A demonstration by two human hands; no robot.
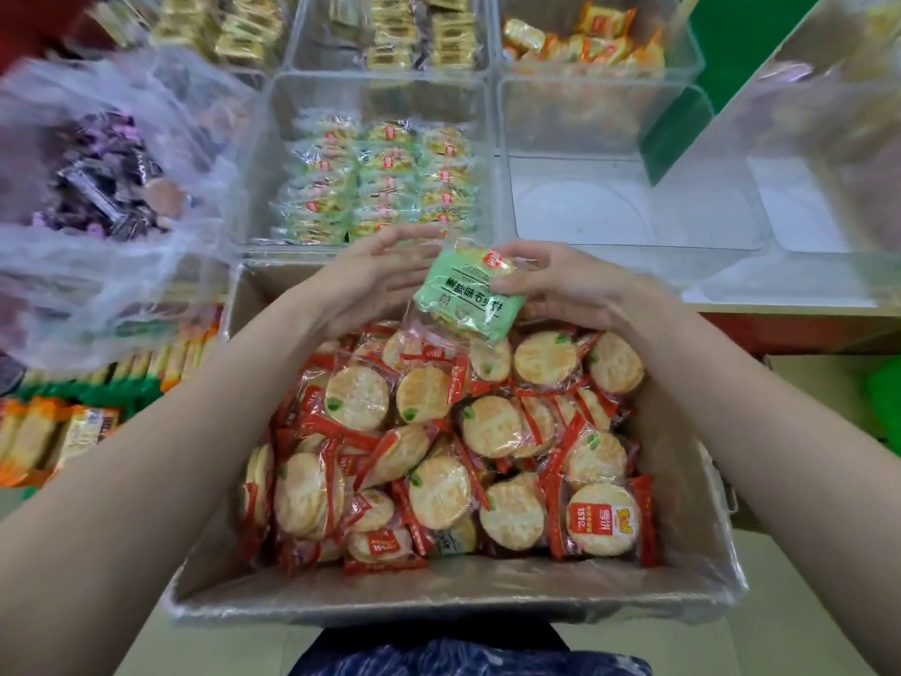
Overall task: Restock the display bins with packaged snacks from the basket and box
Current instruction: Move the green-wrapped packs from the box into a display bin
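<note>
A cardboard box (439, 597) lined with plastic sits in front of me, full of red-wrapped round rice cracker packets (439, 441). My right hand (560, 280) pinches a green-wrapped cracker packet (463, 295) above the box's far edge. My left hand (375, 275) is beside the packet with fingers straight, its fingertips near the packet's left side. Just beyond, a clear display bin (273, 153) holds rows of green cracker packets (375, 183).
An empty clear bin (634, 202) stands right of the green-packet bin. Farther bins hold gold packets (419, 36) and orange packets (585, 46). A clear plastic bag (97, 187) of dark purple snacks lies at left, above shelves of orange packets (53, 436).
</note>
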